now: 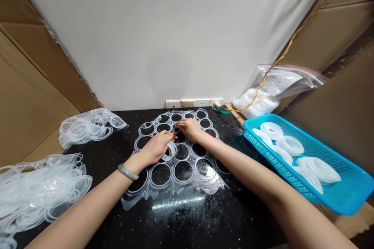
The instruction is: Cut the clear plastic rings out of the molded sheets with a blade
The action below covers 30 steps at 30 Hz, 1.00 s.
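Observation:
A translucent rubbery sheet with rows of round holes lies flat on the black speckled worktop. Over its middle is my left hand, fingers closed on a few loose translucent rings that hang below the palm. My right hand is closed in a pinch at the sheet's upper middle, close to the left fingertips. What lies between those right fingers is too small to make out. A pale bangle circles my left wrist.
Heaps of translucent ring scraps lie at the near left and farther back left. On the right stands a blue basket holding several white ring bundles. Behind it sits a plastic bag. Cardboard walls flank the worktop; a twisted wire runs to the sockets.

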Available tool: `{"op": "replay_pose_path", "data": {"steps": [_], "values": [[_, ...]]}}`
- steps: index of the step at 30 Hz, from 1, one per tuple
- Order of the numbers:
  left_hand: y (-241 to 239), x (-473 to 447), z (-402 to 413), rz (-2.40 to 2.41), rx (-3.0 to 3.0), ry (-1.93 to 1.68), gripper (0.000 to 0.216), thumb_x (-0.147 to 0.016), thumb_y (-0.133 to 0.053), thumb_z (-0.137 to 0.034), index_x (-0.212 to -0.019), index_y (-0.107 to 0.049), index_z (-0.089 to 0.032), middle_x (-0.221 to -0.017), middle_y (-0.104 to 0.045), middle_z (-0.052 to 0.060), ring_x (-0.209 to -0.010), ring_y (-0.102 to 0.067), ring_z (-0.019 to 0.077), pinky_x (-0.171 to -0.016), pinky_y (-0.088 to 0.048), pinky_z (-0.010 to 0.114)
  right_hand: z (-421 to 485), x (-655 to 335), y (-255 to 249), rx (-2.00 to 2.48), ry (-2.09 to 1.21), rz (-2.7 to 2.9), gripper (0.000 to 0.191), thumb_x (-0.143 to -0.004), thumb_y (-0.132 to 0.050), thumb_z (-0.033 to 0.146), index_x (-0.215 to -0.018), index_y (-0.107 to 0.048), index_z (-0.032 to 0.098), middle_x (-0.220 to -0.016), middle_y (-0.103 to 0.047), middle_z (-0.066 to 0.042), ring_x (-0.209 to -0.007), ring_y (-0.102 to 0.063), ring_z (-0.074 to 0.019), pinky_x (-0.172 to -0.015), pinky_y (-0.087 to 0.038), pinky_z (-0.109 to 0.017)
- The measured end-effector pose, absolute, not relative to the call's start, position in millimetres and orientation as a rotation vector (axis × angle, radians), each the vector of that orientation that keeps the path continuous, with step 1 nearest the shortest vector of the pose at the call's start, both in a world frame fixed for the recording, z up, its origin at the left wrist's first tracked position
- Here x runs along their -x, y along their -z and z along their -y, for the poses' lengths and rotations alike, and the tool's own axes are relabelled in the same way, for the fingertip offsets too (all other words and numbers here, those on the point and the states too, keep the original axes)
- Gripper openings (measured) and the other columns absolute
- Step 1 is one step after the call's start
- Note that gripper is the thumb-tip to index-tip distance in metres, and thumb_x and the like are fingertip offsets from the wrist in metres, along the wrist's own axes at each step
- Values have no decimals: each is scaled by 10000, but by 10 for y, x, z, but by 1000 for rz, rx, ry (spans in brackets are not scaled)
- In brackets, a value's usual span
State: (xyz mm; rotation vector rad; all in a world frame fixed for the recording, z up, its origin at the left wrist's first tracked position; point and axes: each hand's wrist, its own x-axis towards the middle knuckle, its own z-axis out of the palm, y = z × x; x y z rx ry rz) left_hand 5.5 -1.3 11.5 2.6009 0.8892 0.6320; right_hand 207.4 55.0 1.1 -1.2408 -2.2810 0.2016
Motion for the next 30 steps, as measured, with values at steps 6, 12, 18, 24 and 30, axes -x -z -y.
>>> {"op": "replay_pose_path", "data": {"steps": [6, 12, 18, 24, 30], "values": [[-57, -14, 3, -906, -2597, -658, 373, -953, -365, -110, -1220, -624, -144, -1251, -642, 122, -1180, -560, 233, -1009, -468, 419, -1038, -2156, -358, 1464, -6, 2051, 251, -945, -558, 307, -930, -769, 172, -898, -750, -103, -853, -678, -206, -706, -419, -251], [4, 15, -16, -922, -2593, -663, 401, -923, -389, -54, -1237, -618, -156, -1262, -635, 115, -1186, -550, 222, -1016, -465, 415, -1297, -2328, -671, 1480, 35, 1829, 219, -918, -582, 283, -935, -769, 171, -891, -750, -88, -843, -679, -210, -709, -427, -277], [33, 25, -16, -936, -2578, -670, 413, -908, -396, -37, -1235, -621, -154, -1272, -624, 116, -1190, -542, 223, -1014, -466, 420, -1272, -2469, -637, 1440, -200, 1569, 172, -858, -636, 244, -885, -770, 140, -905, -757, -114, -852, -696, -226, -741, -479, -294], [48, 34, -19, -947, -2550, -670, 417, -906, -400, -56, -1239, -626, -165, -1268, -630, 106, -1188, -547, 221, -1027, -454, 411, -1240, -2703, -731, 1471, -172, 1309, 178, -845, -621, 239, -870, -770, 144, -971, -756, -133, -943, -691, -257, -831, -484, -328], [6, 40, -29, -998, -2474, -731, 384, -881, -442, -98, -1171, -677, -188, -1196, -668, 89, -1116, -603, 217, -1000, -473, 391, -1015, -2829, -947, 1425, -637, 1058, 155, -781, -647, 212, -768, -734, 84, -851, -746, -164, -632, -623, -173, -569, -451, -268]]}}
